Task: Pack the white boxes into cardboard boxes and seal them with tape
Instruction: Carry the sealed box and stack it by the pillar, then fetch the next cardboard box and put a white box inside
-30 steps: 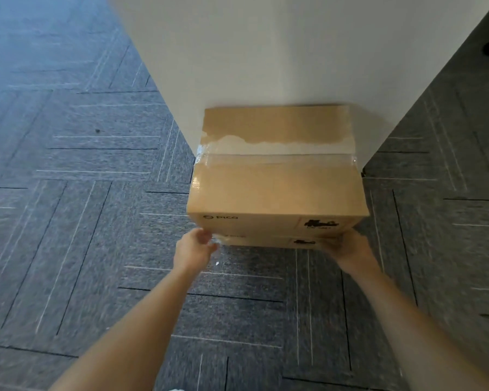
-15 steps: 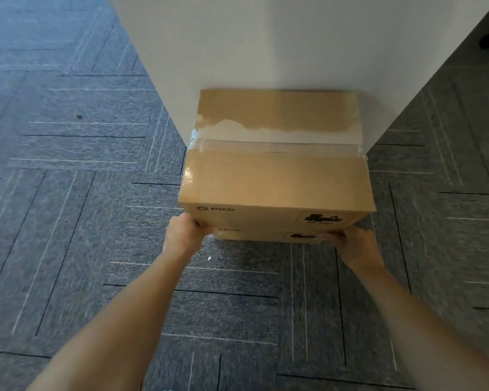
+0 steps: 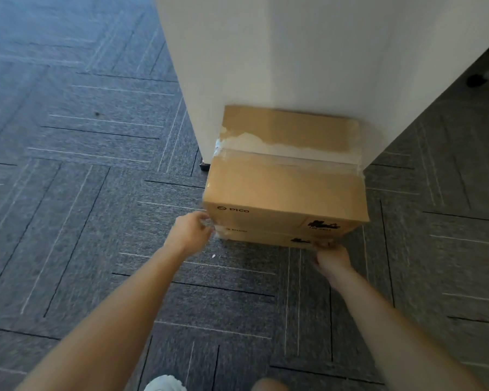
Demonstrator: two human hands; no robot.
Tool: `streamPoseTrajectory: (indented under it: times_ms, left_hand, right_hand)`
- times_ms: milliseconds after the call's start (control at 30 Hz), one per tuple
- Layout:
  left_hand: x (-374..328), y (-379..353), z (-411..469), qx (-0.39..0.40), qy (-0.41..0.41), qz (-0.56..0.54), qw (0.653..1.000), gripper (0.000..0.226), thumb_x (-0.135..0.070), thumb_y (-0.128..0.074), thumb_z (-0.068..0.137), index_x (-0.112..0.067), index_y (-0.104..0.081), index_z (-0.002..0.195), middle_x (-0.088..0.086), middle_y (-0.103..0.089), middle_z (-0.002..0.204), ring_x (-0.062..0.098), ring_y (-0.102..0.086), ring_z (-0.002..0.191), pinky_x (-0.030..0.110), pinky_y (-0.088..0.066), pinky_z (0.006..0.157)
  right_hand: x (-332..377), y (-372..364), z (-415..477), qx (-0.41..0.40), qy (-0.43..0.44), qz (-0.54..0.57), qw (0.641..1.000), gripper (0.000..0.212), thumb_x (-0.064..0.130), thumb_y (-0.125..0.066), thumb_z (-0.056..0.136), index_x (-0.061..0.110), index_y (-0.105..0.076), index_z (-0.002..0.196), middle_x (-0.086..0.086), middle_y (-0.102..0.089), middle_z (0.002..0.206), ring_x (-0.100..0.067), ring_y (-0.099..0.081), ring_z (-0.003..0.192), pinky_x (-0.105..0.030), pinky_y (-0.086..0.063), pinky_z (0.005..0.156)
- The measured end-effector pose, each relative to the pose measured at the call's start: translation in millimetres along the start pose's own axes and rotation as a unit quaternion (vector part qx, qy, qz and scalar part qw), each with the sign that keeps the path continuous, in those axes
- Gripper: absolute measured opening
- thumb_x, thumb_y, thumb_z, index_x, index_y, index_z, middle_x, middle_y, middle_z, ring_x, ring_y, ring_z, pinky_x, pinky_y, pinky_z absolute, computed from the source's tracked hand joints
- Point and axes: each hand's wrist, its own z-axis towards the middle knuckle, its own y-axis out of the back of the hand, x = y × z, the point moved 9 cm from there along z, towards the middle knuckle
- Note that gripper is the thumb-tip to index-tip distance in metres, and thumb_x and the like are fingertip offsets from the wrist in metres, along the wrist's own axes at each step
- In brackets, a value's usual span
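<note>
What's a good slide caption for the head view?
Left hand and right hand steady two stacked, taped cardboard boxes.

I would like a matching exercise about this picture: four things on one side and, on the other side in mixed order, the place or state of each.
Things:
1. top cardboard box
2. left hand
3. right hand
4. white shoe

Places or states:
a. at the picture's bottom edge
b. at the top cardboard box's near left corner
c. sealed with clear tape
d. at the lower box's near right end

Pairs: 1-c, 2-b, 3-d, 4-a
</note>
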Motion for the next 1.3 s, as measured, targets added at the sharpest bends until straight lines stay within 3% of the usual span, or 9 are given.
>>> streamPoseTrajectory:
  times_ms: [67, 167, 300, 400, 567, 800, 933, 1067, 1300]
  left_hand:
    - [-3, 22, -17, -0.003, -0.01, -0.015, 1.0, 0.031, -0.028, -0.061, 0.098, -0.018, -0.065, 0.127, 0.001, -0.074, 0.111, 0.009, -0.066, 0.083, 0.023, -0.052, 0.068]
    - [-12, 51, -39, 0.012, -0.05, -0.024, 0.998, 0.025, -0.03, -0.061, 0.097, -0.02, -0.071, 0.118, -0.002, -0.073, 0.111, 0.011, -0.068, 0.093, 0.029, -0.056, 0.08]
    - [-16, 98, -64, -0.019, -0.084, -0.078, 0.993, 0.015, -0.031, -0.061, 0.098, -0.024, -0.072, 0.091, -0.006, -0.075, 0.084, 0.003, -0.064, 0.065, 0.026, -0.053, 0.058]
    - [-11, 134, -78, -0.052, -0.092, -0.163, 0.981, 0.023, -0.022, -0.06, 0.099, -0.017, -0.07, 0.079, -0.002, -0.072, 0.07, 0.008, -0.062, 0.057, 0.04, -0.058, 0.068]
    - [-14, 192, -93, -0.123, -0.13, -0.242, 0.954, 0.026, -0.022, -0.063, 0.096, -0.018, -0.07, 0.072, 0.001, -0.073, 0.068, 0.027, -0.071, 0.072, 0.051, -0.059, 0.079]
    - [-68, 278, -190, -0.142, -0.18, -0.264, 0.937, 0.041, -0.047, -0.071, 0.088, -0.017, -0.059, 0.063, -0.004, -0.061, 0.059, 0.017, -0.058, 0.062, 0.04, -0.054, 0.07]
    - [-92, 345, -284, -0.147, -0.168, -0.237, 0.945, 0.047, -0.042, -0.071, 0.089, -0.016, -0.047, 0.057, 0.0, -0.049, 0.054, 0.015, -0.043, 0.052, 0.03, -0.039, 0.06]
    - [-123, 423, -395, -0.15, -0.162, -0.238, 0.946, 0.039, -0.028, -0.072, 0.09, -0.016, -0.05, 0.06, 0.0, -0.049, 0.053, 0.018, -0.044, 0.052, 0.028, -0.037, 0.058]
    - [-145, 545, -633, -0.218, -0.181, -0.163, 0.945, 0.041, -0.027, -0.068, 0.093, -0.018, -0.047, 0.059, -0.005, -0.044, 0.05, 0.013, -0.04, 0.05, 0.029, -0.034, 0.057]
  right_hand:
    - [12, -21, -19, 0.06, -0.019, 0.04, 0.997, 0.025, 0.011, -0.064, 0.09, 0.007, -0.062, 0.114, -0.011, -0.063, 0.098, -0.03, -0.063, 0.1, -0.047, -0.056, 0.09]
    - [46, -53, -64, 0.139, -0.003, 0.025, 0.99, 0.026, 0.01, -0.06, 0.095, 0.005, -0.054, 0.12, -0.015, -0.063, 0.108, -0.027, -0.065, 0.101, -0.035, -0.059, 0.082]
    - [104, -81, -142, 0.218, 0.088, -0.086, 0.968, 0.022, 0.023, -0.059, 0.097, 0.004, -0.064, 0.107, -0.013, -0.071, 0.1, -0.02, -0.07, 0.084, -0.032, -0.059, 0.078]
    - [151, -91, -206, 0.259, 0.164, -0.097, 0.947, 0.027, 0.025, -0.056, 0.099, 0.0, -0.066, 0.102, -0.01, -0.069, 0.087, -0.017, -0.066, 0.073, -0.028, -0.056, 0.07]
    - [219, -84, -300, 0.213, 0.293, -0.09, 0.928, 0.024, 0.026, -0.058, 0.098, 0.006, -0.061, 0.086, -0.001, -0.057, 0.068, -0.012, -0.052, 0.059, -0.026, -0.043, 0.058]
    - [260, -40, -422, 0.199, 0.323, -0.009, 0.925, 0.027, 0.018, -0.058, 0.095, 0.014, -0.05, 0.07, 0.002, -0.043, 0.06, -0.01, -0.039, 0.05, -0.026, -0.026, 0.05]
    - [273, 9, -517, 0.221, 0.306, 0.033, 0.925, 0.025, 0.019, -0.057, 0.095, 0.013, -0.05, 0.071, 0.001, -0.044, 0.061, -0.01, -0.039, 0.052, -0.027, -0.026, 0.052]
    - [294, 76, -637, 0.213, 0.312, 0.036, 0.925, 0.028, 0.017, -0.058, 0.092, 0.015, -0.049, 0.066, 0.0, -0.043, 0.059, -0.012, -0.038, 0.05, -0.027, -0.026, 0.049]
    - [322, 150, -867, 0.208, 0.4, -0.023, 0.892, 0.027, 0.02, -0.06, 0.09, 0.017, -0.048, 0.066, -0.001, -0.041, 0.062, -0.013, -0.036, 0.05, -0.026, -0.025, 0.046]
